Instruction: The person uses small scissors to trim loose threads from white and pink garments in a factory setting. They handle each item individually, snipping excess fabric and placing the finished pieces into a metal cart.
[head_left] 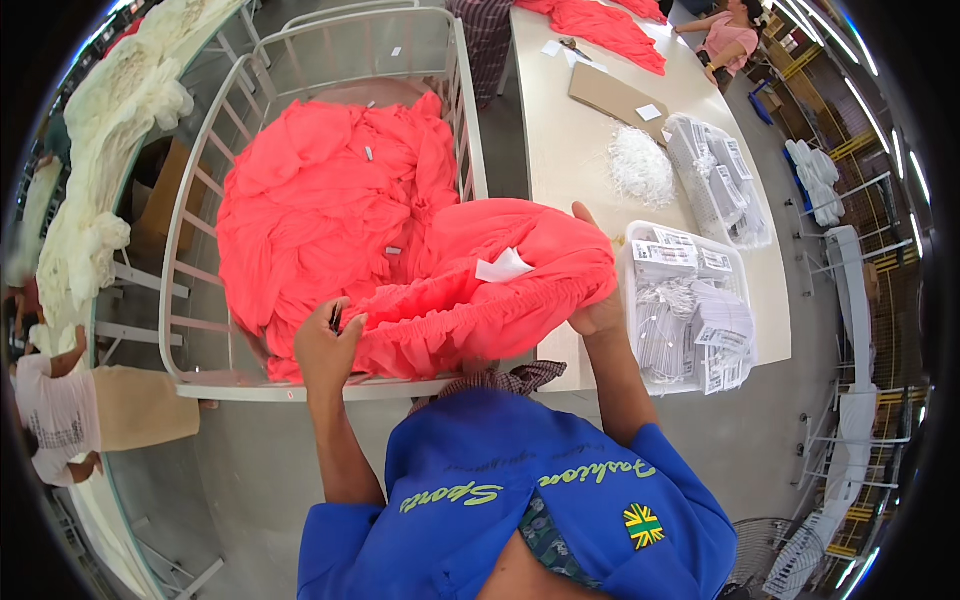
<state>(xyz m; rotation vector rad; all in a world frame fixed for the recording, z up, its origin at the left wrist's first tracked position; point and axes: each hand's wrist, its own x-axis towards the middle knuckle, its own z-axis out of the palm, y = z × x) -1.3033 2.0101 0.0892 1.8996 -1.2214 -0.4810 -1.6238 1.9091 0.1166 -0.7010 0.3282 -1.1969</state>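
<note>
A coral-pink garment [520, 235] with a gathered, elastic-looking edge is stretched between my two hands in front of my chest. My left hand [327, 350] is closed on the left end of that edge, and a small dark object [336, 316] shows between its fingers, too small to name. At the other end, my right hand [597, 310] grips the garment, its fingers partly hidden by the cloth. A white label [504, 266] lies on the fabric near the opening. Behind it, a heap of similar coral garments [320, 190] fills a white railed cart [185, 250].
On the table [560, 150] at right stand a white basket [628, 290] and a second basket [765, 235], both holding printed tags. A pile of white strings [640, 165], a cardboard piece [605, 98] and more coral cloth [605, 30] lie beyond. Other people [60, 415] are at left and far right.
</note>
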